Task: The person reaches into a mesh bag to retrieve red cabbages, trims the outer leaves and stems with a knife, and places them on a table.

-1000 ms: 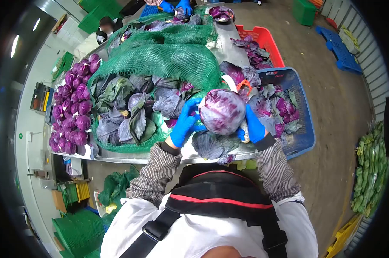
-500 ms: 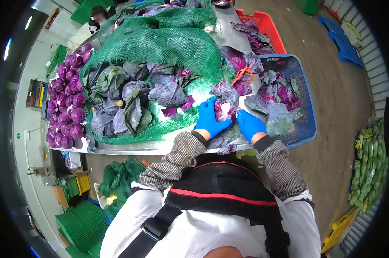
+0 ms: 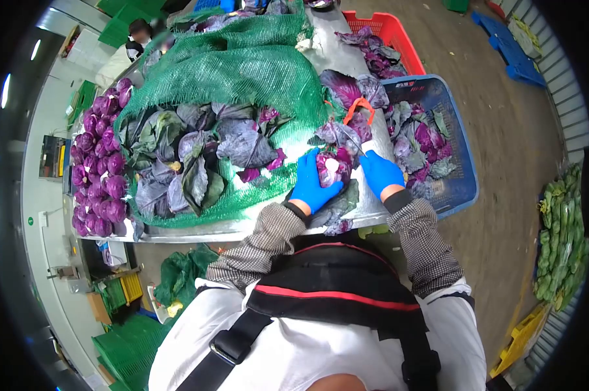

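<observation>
Cabbage clamped in left hand, cut end up

Red cabbage (image 3: 334, 171) sat on the near edge of the worktop (image 3: 339, 52), right in front of the wearer, pale cut stem facing up. Left hand (image 3: 313, 185), blue glove: grip clamped on the cabbage, fingers along its left side, thumb across the near side. Right hand (image 3: 380, 174), also blue-gloved, was just right of the cabbage, fingertips pointing at it. Thin dark strip by those fingertips, maybe a blade, too small to confirm; cannot tell whether the right grip was closed on anything.

Around it: loose leaves lay beyond the cabbage and on the near side of it, with an orange strap (image 3: 361, 109) among the far ones. Green mesh (image 3: 223, 75) covered much of the worktop to the left, leafy cabbages (image 3: 245, 146) lying at its near part. Peeled purple cabbages (image 3: 99, 173) were packed along the left end. Blue crate (image 3: 462, 163) stood at the right side, leaves inside; red crate (image 3: 404, 42) beyond it, same contents.
</observation>
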`<control>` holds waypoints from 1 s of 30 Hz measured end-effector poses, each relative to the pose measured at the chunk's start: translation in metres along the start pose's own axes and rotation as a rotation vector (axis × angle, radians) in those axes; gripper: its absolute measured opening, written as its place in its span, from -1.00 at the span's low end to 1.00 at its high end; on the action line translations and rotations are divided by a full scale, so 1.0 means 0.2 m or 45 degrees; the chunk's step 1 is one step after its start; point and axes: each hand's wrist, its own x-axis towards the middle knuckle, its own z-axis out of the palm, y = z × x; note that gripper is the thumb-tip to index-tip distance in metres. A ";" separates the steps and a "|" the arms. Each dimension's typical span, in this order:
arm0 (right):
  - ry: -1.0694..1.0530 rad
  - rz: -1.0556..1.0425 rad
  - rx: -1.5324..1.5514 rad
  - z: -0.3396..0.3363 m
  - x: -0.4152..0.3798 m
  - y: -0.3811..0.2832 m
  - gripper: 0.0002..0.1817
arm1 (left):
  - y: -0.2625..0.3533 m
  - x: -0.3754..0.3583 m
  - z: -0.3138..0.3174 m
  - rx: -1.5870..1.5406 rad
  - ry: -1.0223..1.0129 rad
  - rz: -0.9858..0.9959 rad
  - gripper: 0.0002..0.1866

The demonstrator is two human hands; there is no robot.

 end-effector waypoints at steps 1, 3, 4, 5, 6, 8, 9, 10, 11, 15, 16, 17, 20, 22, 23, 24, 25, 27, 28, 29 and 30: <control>0.012 -0.029 0.114 -0.03 -0.05 -0.08 -0.61 | 0.00 -0.02 -0.01 -0.047 -0.018 0.011 0.00; 0.250 -0.148 0.144 0.04 -0.03 -0.11 -0.55 | -0.03 -0.01 -0.01 -0.095 -0.030 0.052 0.00; 0.249 -0.156 0.143 0.05 0.00 -0.11 -0.55 | -0.03 -0.01 -0.02 -0.093 -0.024 0.050 0.00; 0.156 -0.113 0.121 0.05 0.04 -0.12 -0.57 | -0.05 -0.01 -0.03 -0.121 -0.040 0.068 0.00; 0.060 -0.069 0.100 0.06 0.08 -0.13 -0.58 | -0.06 -0.03 -0.04 -0.148 -0.058 0.082 0.01; 0.236 -0.036 0.127 0.15 0.15 -0.04 -0.59 | -0.07 -0.05 -0.05 -0.200 -0.032 0.059 0.01; 0.208 0.048 0.169 0.21 0.17 0.04 -0.59 | -0.10 -0.06 -0.06 -0.277 -0.035 0.046 -0.01; 0.187 0.129 0.211 0.25 0.19 0.10 -0.59 | -0.13 -0.06 -0.06 -0.352 -0.033 0.040 -0.03; 0.190 0.157 0.196 0.24 0.16 0.11 -0.62 | -0.19 -0.07 -0.04 -0.596 -0.011 -0.025 -0.07; 0.125 0.255 0.076 0.18 0.16 0.17 -0.59 | -0.12 -0.07 -0.14 -2.185 -0.190 -0.642 -0.30; 0.089 0.230 0.052 0.18 0.17 0.18 -0.54 | -0.08 -0.07 -0.19 -2.285 -0.196 -0.686 -0.25; 0.091 0.228 0.050 0.14 0.13 0.13 -0.54 | -0.05 -0.06 -0.22 -2.430 -0.253 -0.651 -0.27; 0.150 -0.117 0.544 -0.06 -0.02 -0.13 -0.21 | 0.06 -0.05 -0.31 -2.616 -0.473 -0.538 -0.27; 0.029 -0.322 0.808 -0.14 -0.11 -0.27 -0.12 | 0.12 -0.03 -0.34 -2.645 -0.649 -0.478 -0.25; 0.109 -0.354 0.739 -0.14 -0.14 -0.29 -0.12 | 0.14 -0.02 -0.34 -2.372 -0.440 -0.535 -0.26; 0.189 -0.385 0.667 -0.13 -0.16 -0.30 -0.13 | 0.16 -0.01 -0.34 -2.093 -0.241 -0.580 -0.26; 0.195 -0.385 0.665 -0.12 -0.17 -0.30 -0.13 | 0.13 0.01 -0.36 -2.122 -0.283 -0.472 -0.29; 0.080 -0.291 0.833 -0.08 -0.19 -0.29 -0.19 | 0.11 0.01 -0.37 -2.086 -0.300 -0.518 -0.30; 0.076 -0.294 0.832 -0.08 -0.23 -0.30 -0.19 | 0.10 -0.01 -0.38 -2.053 -0.310 -0.571 -0.30; 0.046 -0.273 0.886 -0.09 -0.26 -0.32 -0.24 | 0.10 -0.01 -0.37 -2.217 -0.275 -0.634 -0.30; 0.030 -0.250 0.945 -0.10 -0.27 -0.33 -0.30 | 0.10 -0.01 -0.36 -2.212 -0.280 -0.627 -0.30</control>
